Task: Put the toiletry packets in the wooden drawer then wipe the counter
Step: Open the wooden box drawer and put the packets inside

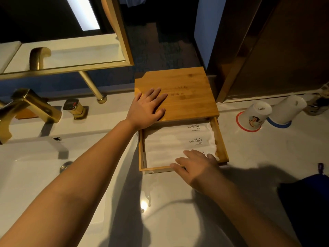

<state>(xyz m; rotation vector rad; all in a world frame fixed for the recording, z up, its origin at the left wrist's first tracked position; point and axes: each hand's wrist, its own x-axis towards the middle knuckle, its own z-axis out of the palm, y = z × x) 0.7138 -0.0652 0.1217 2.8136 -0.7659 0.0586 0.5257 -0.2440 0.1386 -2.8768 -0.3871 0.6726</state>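
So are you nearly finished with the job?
About halfway. Done: white packets already lie in the open drawer. In hand: the left hand rests flat on the box top, and the right hand touches the drawer's front edge. Left: closing the drawer and wiping the counter, where a wet streak shows.

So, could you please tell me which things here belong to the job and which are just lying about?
Job: packets, drawer, wooden box, counter, left hand, right hand.
Lying about: two upturned cups, taps, sink.
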